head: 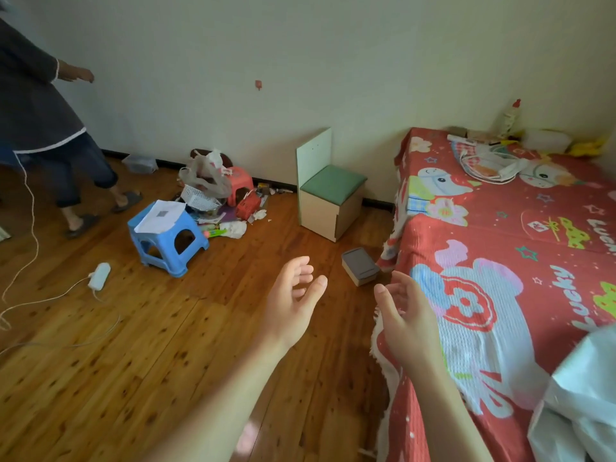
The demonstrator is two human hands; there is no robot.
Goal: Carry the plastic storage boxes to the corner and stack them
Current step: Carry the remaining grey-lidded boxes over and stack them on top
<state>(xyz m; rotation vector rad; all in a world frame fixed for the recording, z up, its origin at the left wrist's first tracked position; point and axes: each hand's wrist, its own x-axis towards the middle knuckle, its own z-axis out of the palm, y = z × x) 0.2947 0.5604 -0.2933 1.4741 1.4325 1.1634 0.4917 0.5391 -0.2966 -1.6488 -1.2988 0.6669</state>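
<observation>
Hands outstretched, left hand (293, 296) and right hand (401, 310) relaxed, grasping nothing; grey-lidded storage box (360, 265) at 12 o'clock, beside bed (500, 261).

Two bare hands out front, left hand (293, 295) and right hand (405, 315), both empty. One small grey-lidded box (360, 265) on the floor just beyond them. Two plastic stools further off to the left, one blue stool (168, 236) and one pink stool (240, 183). One clear plastic storage box (140, 163) by the far wall, one little green-seated chair (328, 195) straight ahead, one bed (520, 261) right beside the right hand, one other person (40, 111)
</observation>
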